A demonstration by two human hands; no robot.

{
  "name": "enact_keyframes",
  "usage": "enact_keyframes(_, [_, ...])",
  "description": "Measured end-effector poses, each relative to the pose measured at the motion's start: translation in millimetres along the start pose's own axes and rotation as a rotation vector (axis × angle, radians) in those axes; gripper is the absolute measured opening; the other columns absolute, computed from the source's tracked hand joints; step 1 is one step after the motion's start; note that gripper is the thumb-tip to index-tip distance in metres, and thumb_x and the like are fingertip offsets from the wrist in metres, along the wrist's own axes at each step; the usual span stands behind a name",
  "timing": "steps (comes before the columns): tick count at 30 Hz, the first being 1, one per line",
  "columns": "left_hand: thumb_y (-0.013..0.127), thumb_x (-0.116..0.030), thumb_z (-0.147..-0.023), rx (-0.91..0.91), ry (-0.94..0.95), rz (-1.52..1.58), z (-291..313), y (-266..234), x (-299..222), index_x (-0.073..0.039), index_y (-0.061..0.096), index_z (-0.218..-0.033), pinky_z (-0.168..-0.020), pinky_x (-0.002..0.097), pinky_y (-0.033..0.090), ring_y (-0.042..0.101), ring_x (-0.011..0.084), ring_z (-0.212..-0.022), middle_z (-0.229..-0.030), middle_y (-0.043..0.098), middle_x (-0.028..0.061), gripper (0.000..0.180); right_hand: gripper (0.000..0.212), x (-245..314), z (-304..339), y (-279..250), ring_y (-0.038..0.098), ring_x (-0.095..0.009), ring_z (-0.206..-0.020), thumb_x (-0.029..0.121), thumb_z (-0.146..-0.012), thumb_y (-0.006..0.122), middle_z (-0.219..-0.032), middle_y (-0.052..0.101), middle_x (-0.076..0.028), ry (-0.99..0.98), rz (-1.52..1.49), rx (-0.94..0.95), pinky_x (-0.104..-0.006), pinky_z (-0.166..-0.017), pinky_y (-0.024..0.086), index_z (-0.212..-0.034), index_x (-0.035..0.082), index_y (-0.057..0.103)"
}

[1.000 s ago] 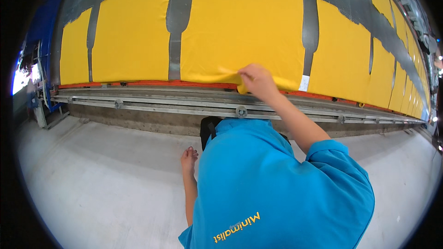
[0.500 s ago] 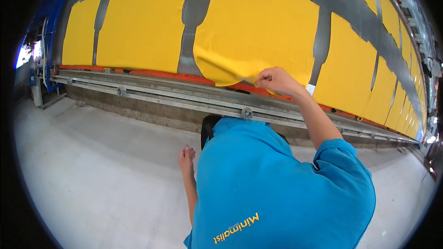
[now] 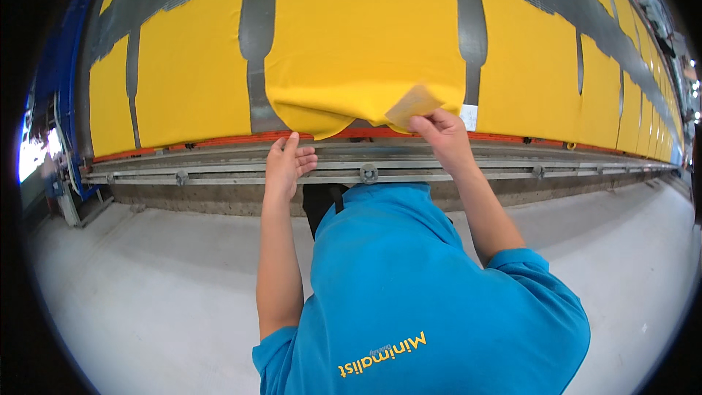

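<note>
At the table edge, right hand (image 3: 439,134) pinches yellow fabric piece (image 3: 365,44); left hand (image 3: 287,164) loosely open beneath.

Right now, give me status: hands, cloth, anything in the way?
Right hand pinching the near edge of the yellow cloth panel, corner folded up. Left hand open, fingertips at the panel's hanging edge. Metal rail runs just below; nothing blocking.

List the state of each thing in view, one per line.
Middle yellow panel: lower edge lifted, corner folded up.
Right hand: pinching that folded corner.
Left hand: open, fingertips at the panel's lower edge.
Other yellow panels: lying flat.
Grey table: covered in panels.
</note>
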State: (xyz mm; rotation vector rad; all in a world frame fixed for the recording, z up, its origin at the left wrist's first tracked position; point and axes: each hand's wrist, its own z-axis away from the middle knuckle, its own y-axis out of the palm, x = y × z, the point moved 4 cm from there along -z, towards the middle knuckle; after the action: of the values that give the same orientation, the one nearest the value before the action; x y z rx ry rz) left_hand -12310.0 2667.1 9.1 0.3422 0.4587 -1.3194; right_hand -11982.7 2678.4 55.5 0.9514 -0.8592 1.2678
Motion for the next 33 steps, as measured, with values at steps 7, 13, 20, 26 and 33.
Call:
enact_keyframes(7, [0.054, -0.027, -0.105, 0.258, -0.164, 0.350, -56, 12, 22, 0.003, 0.052, -0.117, -0.071, 0.0321, 0.061, 0.068, 0.0215, -0.086, -0.099, 0.065, 0.0149, 0.032, 0.045, -65, 46, -84, 0.063, -0.023, -0.098, 0.039, -0.099, 0.063, -0.114, 0.057, -0.007, 0.458, -0.527, -0.325, -0.0351, -0.081, 0.054, -0.129, 0.007, 0.054])
enact_keyframes(13, [0.058, -0.027, -0.103, 0.200, -0.069, -0.122, -25, 3, -7, -0.002, 0.058, -0.113, -0.072, 0.0305, 0.059, 0.067, 0.0181, -0.084, -0.095, 0.065, 0.0090, 0.027, 0.044, -84, 29, -79, 0.063, -0.027, -0.101, 0.036, -0.098, 0.066, -0.114, 0.057, -0.011, 0.444, -0.764, -0.247, -0.0400, -0.088, 0.054, -0.128, 0.006, 0.053])
enact_keyframes(20, [0.058, -0.027, -0.102, 0.165, 0.144, -0.099, -5, -45, -19, -0.004, 0.062, -0.121, -0.080, 0.0323, 0.056, 0.066, 0.0135, -0.089, -0.107, 0.069, 0.0046, 0.030, 0.035, -56, 55, -109, 0.067, -0.020, -0.087, 0.032, -0.104, 0.056, -0.102, 0.067, -0.009, 0.413, -0.566, -0.252, -0.0345, -0.083, 0.058, -0.119, 0.000, 0.059])
enact_keyframes(26, [0.066, -0.034, -0.097, -0.036, 0.185, -0.423, 2, -73, -25, -0.006, 0.064, -0.089, -0.055, 0.0211, 0.050, 0.063, 0.0094, -0.062, -0.080, 0.069, 0.0039, 0.030, 0.034, -35, 70, -130, 0.067, -0.020, -0.086, 0.031, -0.104, 0.055, -0.101, 0.067, -0.008, 0.394, -0.484, -0.252, -0.0330, -0.080, 0.057, -0.118, 0.000, 0.061])
enact_keyframes(33, [0.070, -0.029, -0.094, -0.209, 0.385, -0.759, -1, -69, -24, -0.001, 0.066, -0.093, -0.061, 0.0268, 0.050, 0.066, 0.0145, -0.069, -0.082, 0.070, 0.0078, 0.029, 0.031, -48, 72, -138, 0.065, -0.013, -0.084, 0.032, -0.103, 0.057, -0.100, 0.069, -0.005, 0.512, -0.031, -0.386, -0.0293, -0.074, 0.054, -0.112, 0.004, 0.066])
